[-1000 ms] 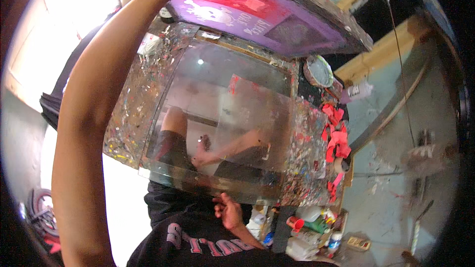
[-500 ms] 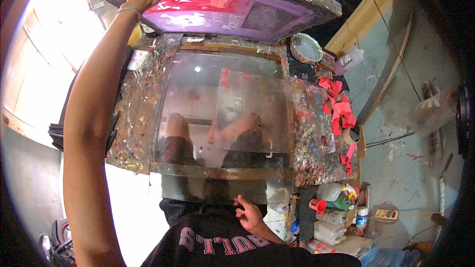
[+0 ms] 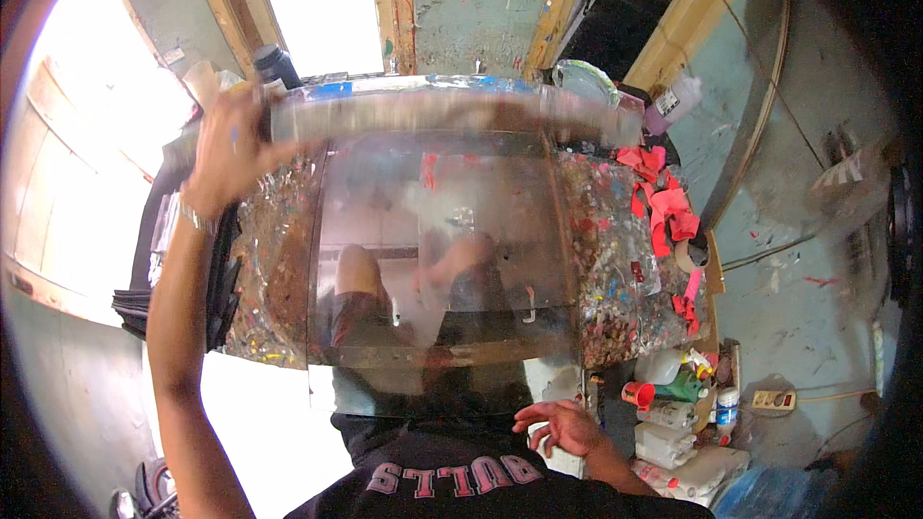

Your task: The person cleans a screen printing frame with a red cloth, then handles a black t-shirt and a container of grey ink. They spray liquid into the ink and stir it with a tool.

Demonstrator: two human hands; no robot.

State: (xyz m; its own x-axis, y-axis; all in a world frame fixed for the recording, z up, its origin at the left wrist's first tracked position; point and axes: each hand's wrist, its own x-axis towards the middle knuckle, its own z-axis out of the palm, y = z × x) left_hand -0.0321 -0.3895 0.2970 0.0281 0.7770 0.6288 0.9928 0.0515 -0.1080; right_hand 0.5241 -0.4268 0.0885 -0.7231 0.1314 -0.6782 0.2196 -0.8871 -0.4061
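My left hand (image 3: pixel 231 149), smeared by motion, is at the left end of a wooden screen printing frame (image 3: pixel 433 115), its thumb and fingers around the edge. The frame is seen nearly edge-on across the far side of the worktable, and its printed face is hidden. In front of it lies a glossy glass plate (image 3: pixel 375 221) that reflects my legs. A paler rectangle (image 3: pixel 481 259) with a red smear shows on the plate. My right hand (image 3: pixel 565 426) hovers by the plate's near right corner, fingers apart, holding nothing.
Paint-spattered table wings (image 3: pixel 274 279) flank the plate. Pink-red cloth strips (image 3: pixel 668 216) lie on the right. A stack of black cloth (image 3: pixel 173 312) sits at the left. Bottles and jugs (image 3: pixel 665 442) stand low right; a tub (image 3: pixel 585 85) is behind the frame.
The screen printing frame has swung down toward the table from its raised tilt, and my left hand has come down with it. My right hand has moved right and its fingers have spread.
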